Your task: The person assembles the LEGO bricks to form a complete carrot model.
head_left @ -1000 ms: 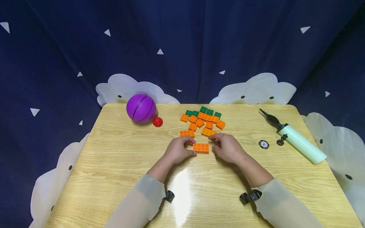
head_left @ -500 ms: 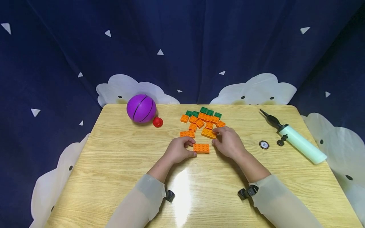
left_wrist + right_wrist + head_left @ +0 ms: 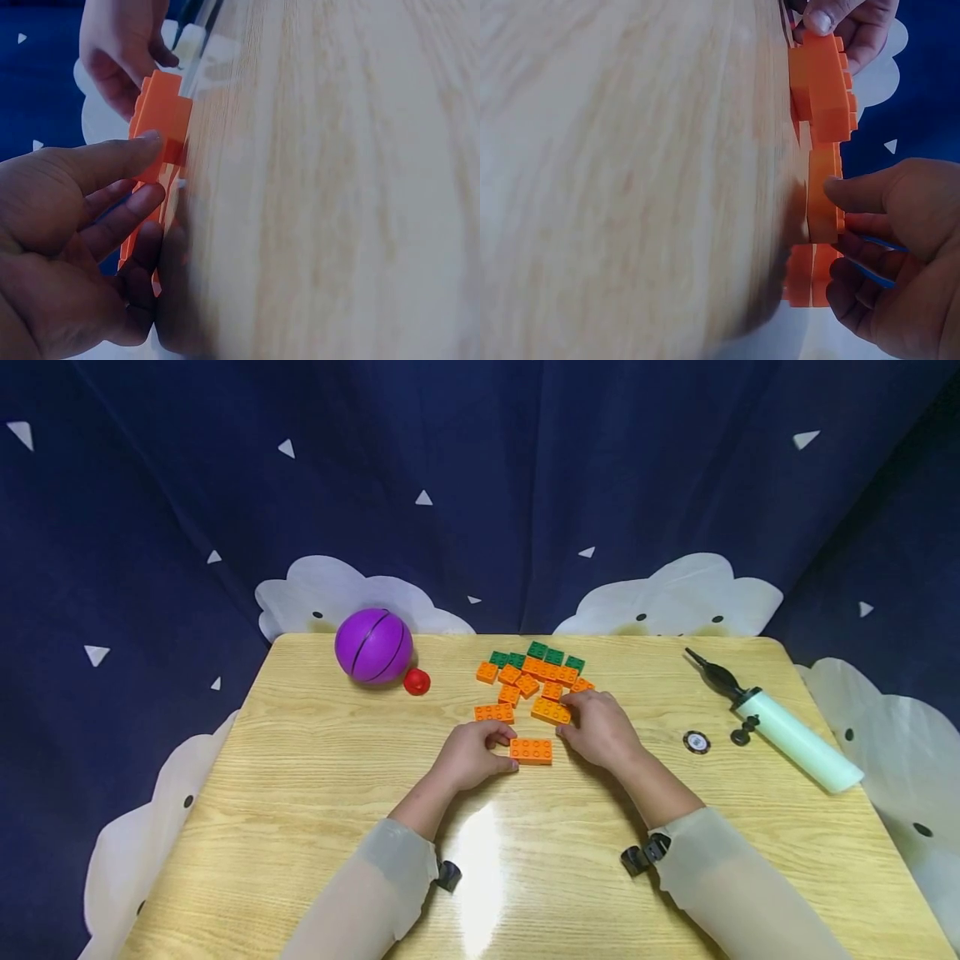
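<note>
My left hand (image 3: 470, 755) pinches the left end of an eight-stud orange building brick (image 3: 531, 752) between thumb and fingers. In the left wrist view this brick (image 3: 156, 112) sits on top of a narrower orange block. At the right end of a yellower orange brick (image 3: 551, 711), just beyond, is my right hand (image 3: 602, 728). The right wrist view has its thumb on the near side of that brick (image 3: 823, 199), the other fingers bent behind it. Another long orange brick (image 3: 493, 714) lies beyond my left hand.
Several small orange bricks (image 3: 509, 675) and green bricks (image 3: 536, 650) lie farther back. A purple ball (image 3: 373, 646) and a red piece (image 3: 417, 682) stand left. At right are a round chip (image 3: 697, 742), a small black piece (image 3: 740, 737) and a hand pump (image 3: 802, 743).
My right hand has gone from beside the near brick, forward to the right end of the yellower brick, and taken hold there. The left hand keeps its grip in place.
</note>
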`<state>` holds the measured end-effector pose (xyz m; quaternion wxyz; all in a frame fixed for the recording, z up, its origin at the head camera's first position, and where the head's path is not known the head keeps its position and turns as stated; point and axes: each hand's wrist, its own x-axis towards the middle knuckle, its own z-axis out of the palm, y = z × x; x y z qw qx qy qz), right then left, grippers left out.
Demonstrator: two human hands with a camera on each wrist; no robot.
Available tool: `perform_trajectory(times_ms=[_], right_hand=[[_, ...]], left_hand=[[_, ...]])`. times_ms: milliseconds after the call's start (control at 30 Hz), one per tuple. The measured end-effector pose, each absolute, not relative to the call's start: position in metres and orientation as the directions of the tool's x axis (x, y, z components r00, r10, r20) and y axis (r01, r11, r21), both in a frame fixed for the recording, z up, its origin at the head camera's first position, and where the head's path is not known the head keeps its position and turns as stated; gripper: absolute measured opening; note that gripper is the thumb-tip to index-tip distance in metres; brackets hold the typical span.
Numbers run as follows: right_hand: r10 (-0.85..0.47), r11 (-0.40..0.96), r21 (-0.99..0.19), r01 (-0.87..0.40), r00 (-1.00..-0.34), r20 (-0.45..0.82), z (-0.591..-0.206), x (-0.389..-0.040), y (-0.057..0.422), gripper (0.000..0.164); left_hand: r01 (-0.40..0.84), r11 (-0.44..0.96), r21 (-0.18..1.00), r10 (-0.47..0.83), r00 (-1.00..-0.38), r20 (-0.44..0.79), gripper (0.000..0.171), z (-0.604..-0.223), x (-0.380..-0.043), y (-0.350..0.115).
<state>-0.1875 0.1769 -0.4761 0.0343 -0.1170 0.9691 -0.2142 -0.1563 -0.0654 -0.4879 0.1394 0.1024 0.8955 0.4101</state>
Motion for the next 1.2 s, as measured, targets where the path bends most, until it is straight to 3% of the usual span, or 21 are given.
perform_trajectory(times_ms=[467, 1200], right_hand=[[-0.233, 0.887, -0.420, -0.190, -0.971, -0.054, -0.479, -0.192, 0.174, 0.046], [-0.284, 0.804, -0.531, -0.268, -0.957, 0.053, -0.469, -0.159, 0.182, 0.044]], left_hand=[[0.074, 0.628, 0.775, 0.308, -0.938, -0.160, 0.036, -0.488, -0.158, -0.066], [0.058, 0.634, 0.772, 0.302, -0.937, -0.177, 0.037, -0.487, -0.158, -0.066]])
